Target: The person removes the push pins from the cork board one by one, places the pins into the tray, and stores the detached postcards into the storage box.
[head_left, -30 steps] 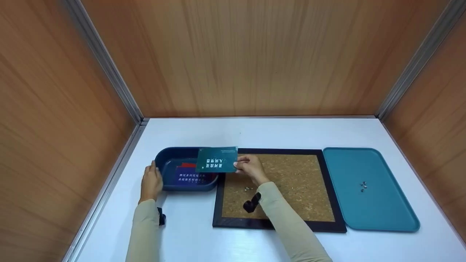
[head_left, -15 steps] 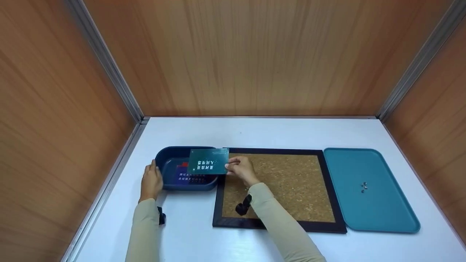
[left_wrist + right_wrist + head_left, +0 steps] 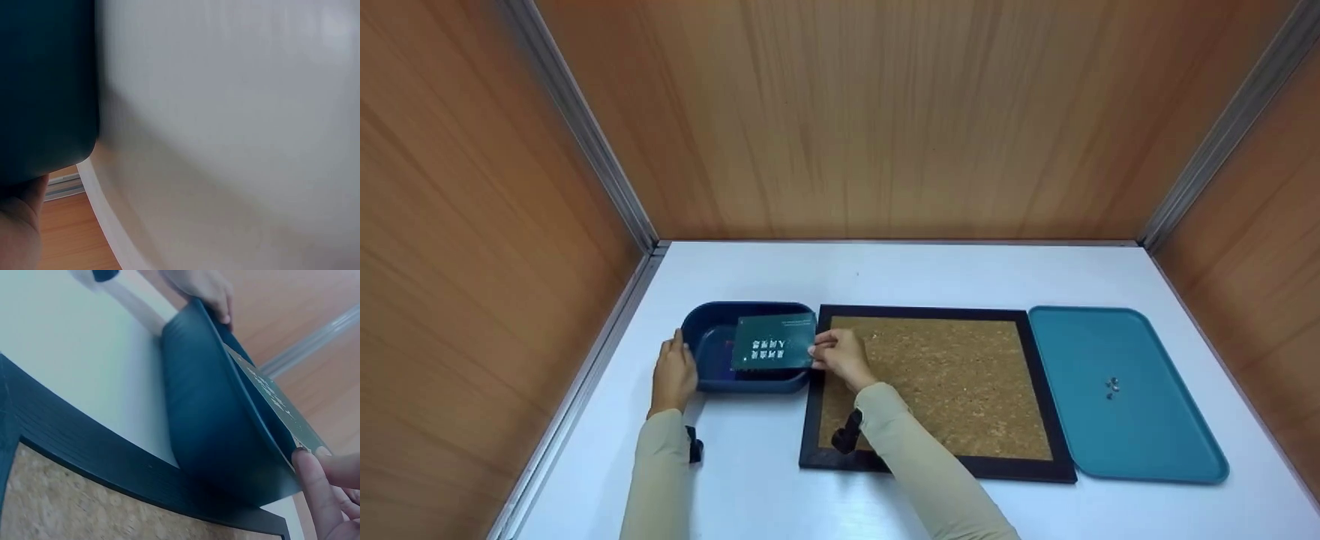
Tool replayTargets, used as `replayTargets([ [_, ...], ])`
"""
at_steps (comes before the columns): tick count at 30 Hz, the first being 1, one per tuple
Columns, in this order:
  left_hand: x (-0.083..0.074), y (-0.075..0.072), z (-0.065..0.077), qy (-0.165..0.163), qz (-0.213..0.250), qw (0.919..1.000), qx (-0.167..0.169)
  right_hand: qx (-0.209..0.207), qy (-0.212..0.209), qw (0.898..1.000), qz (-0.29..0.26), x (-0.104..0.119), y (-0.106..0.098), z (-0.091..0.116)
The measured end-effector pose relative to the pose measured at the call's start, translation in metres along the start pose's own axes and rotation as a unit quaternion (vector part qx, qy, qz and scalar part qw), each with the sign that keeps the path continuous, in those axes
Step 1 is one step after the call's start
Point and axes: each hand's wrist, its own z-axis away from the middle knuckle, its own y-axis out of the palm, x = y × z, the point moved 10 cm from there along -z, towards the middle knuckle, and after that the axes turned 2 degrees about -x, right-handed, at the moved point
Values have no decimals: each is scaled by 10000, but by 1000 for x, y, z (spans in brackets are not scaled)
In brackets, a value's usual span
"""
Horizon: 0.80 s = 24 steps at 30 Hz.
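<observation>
My right hand pinches a dark green card with white characters by its right edge. The card lies over the mouth of a deep blue plastic basin; in the right wrist view the card slants along the basin's opening, with thumb and fingertips right at the rim. At the basin's left side, my left hand holds the rim, fingers hooked over it as the right wrist view shows. Beneath the green card a purple card shows only as a sliver.
A cork board in a dark frame stands right of the basin, its edge close to it. Beyond it lies a teal tray bearing several small metal pieces. Wood-grain panels wall in the white table.
My right hand has moved left and nearer to me, carrying the green card from above the basin's right side to over its middle. The left hand stays at the rim.
</observation>
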Motion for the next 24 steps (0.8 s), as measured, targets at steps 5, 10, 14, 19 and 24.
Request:
replayTargets([
  [5,1,1,-1,-34,33,10000,50,-10,-109,9999,27,2,7,1],
  [10,2,2,1,-61,52,10000,45,-3,-139,9997,183,3,11,1],
  [14,1,2,2,-39,68,10000,7,-44,-198,9989,414,5,13,1],
  [19,-1,1,1,5,75,10000,-48,-175,-419,9965,703,11,14,1],
  [24,-3,0,1,66,93,9999,-122,-248,-507,9947,860,14,16,2],
])
